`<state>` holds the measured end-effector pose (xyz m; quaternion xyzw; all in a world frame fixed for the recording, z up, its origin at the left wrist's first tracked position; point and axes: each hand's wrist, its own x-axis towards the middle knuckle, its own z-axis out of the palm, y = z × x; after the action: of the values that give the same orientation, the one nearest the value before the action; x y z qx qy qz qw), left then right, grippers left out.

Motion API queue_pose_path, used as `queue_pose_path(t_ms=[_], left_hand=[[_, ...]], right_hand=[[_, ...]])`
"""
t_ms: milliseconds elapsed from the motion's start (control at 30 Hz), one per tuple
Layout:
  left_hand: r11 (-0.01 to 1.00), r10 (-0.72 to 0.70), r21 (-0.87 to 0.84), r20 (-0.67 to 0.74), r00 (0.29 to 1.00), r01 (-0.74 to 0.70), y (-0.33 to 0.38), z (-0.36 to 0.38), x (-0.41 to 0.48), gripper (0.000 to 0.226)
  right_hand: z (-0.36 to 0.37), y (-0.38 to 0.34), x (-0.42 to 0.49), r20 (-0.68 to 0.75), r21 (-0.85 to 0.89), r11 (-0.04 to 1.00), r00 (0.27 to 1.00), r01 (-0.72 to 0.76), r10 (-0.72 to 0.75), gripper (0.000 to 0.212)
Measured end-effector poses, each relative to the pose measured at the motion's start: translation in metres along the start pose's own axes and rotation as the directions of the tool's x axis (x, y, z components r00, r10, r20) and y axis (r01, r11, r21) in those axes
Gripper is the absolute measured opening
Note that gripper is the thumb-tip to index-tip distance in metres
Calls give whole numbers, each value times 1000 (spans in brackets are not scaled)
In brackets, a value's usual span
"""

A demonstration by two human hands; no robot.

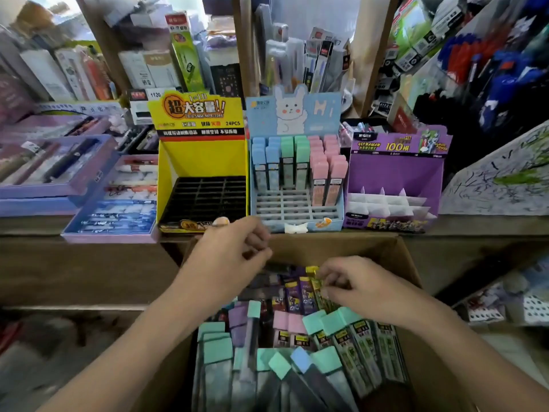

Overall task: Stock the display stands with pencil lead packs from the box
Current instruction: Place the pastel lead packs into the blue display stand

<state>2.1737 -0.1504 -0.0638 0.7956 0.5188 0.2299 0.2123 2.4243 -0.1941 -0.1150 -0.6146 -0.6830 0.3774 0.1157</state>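
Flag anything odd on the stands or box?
Nothing damaged, but pencil lead packs lie jumbled at mixed angles in the brown cardboard box; the yellow cardboard stand and purple cardboard stand hold none.

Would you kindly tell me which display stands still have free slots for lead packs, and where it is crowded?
The yellow stand's black grid is bare. The purple stand's white dividers are bare. In the blue rabbit stand, only the front rows are free, bordered behind by standing packs and at right by pink packs. The cardboard box is crowded.
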Motion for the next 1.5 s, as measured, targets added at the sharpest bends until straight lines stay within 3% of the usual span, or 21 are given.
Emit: queue_pose_path(t_ms=[200,333,500,700,900,1133,1267,1500], left_hand=[[975,-191,-44,319,928,216,-27,19,-75,21],[950,-282,-5,413,866,312,-32,28,-106,27],[906,-422,209,354,835,369,-24,40,-118,39],[863,-483,311,273,832,398,-20,51,-110,42],[844,-494,388,291,820,371,-20,58,-109,48],[877,-439,347,297,848,333,-22,57,-113,45],[894,-413,300,257,874,334,-20,55,-115,22],[866,-497,165,394,773,473,-25,40,-124,15]], right_hand=[[30,-25,-29,182,-81,997,983,-3,18,29],[50,-34,-49,175,-188,978,976,-93,127,35],[71,-47,-70,147,-347,918,956,-190,254,51],[84,-61,-69,112,-472,862,957,-185,267,56],[90,-63,-63,103,-486,856,961,-175,256,57],[99,-58,-59,79,-405,897,971,-177,227,51],[99,-54,-59,52,-333,925,975,-186,215,46],[100,-59,-64,34,-321,933,982,-164,185,43]])
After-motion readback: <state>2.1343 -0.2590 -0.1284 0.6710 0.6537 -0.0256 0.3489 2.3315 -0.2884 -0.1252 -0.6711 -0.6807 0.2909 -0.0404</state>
